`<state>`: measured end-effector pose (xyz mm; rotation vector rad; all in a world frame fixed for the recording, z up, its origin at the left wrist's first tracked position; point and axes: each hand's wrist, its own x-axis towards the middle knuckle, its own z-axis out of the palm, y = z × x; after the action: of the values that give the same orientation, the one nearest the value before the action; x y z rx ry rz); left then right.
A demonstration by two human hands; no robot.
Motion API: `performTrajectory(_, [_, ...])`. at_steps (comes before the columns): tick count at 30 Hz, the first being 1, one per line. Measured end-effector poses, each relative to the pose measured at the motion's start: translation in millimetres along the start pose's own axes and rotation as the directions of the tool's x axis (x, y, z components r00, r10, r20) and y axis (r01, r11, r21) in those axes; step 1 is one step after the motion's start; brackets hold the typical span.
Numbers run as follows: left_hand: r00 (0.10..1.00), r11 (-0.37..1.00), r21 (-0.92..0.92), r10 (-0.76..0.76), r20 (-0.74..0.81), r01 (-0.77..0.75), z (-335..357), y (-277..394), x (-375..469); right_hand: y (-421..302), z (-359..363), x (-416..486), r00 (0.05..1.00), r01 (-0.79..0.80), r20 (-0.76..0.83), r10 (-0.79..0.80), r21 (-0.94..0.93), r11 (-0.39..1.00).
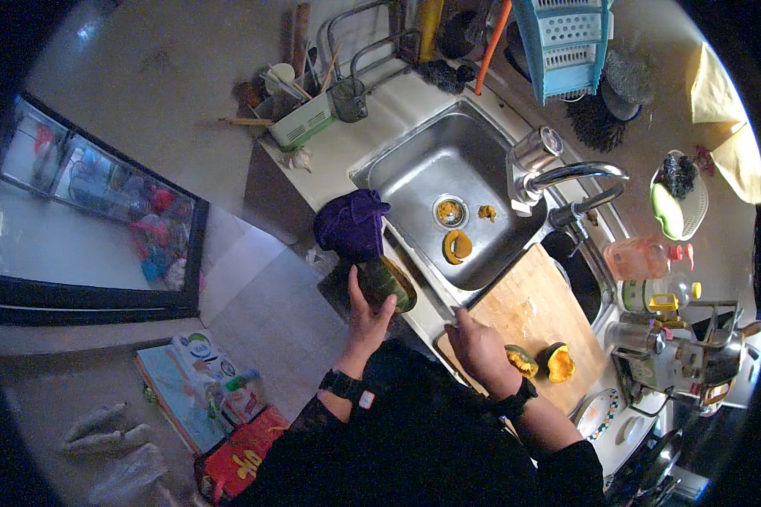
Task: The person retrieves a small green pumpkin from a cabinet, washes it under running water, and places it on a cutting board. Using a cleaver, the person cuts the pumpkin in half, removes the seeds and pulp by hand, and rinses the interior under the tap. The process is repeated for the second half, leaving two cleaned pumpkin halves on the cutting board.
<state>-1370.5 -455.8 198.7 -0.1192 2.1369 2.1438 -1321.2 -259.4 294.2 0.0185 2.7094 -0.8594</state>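
Observation:
My left hand is around a dark green squash piece at the counter's front edge, thumb and forefinger spread along its side. A purple cloth hangs just beyond it. My right hand is curled over the near left edge of a wooden cutting board; whether something is in its fingers is hidden. Beside that hand, two hollowed squash pieces with orange flesh, one partly covered and one in full view, lie on the board. Orange squash scraps sit in the steel sink, some over the drain.
A chrome faucet arches over the sink's right side. Soap bottles and a patterned plate stand to the right. A utensil holder and garlic are at the far left. A red bag lies low at left.

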Motion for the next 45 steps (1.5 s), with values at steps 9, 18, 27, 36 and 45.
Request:
performTrajectory(9, [0.972,0.933,-0.313,-0.117,0.204,0.178,-14.6,-3.1,-11.3,-5.2,-19.3,-5.1,0.956,0.165,-0.268,-0.119,0.154,0.974])
performTrajectory(18, [0.957,0.914,-0.293,-0.238,0.168,0.279,-15.1,-8.3,-5.9,-17.4,-16.2,-2.9,0.965,0.18,-0.235,-0.12,0.256,0.95])
performTrajectory(27, [0.86,0.802,-0.335,-0.508,0.053,0.495,-22.2,-15.6,7.6,-4.0,-19.9,19.4,0.966,-0.183,-0.079,0.244,0.456,0.871])
performTrajectory(36, [0.964,0.902,-0.361,-0.264,-0.025,0.238,-1.9,-7.3,21.1,5.2,5.2,19.5,0.969,-0.11,-0.201,0.141,0.157,0.981])
performTrajectory(45, [0.92,0.782,-0.488,-0.359,0.153,0.387,-20.4,5.1,38.9,37.2,-51.9,-34.2,0.921,-0.126,-0.381,0.087,-0.08,0.989])
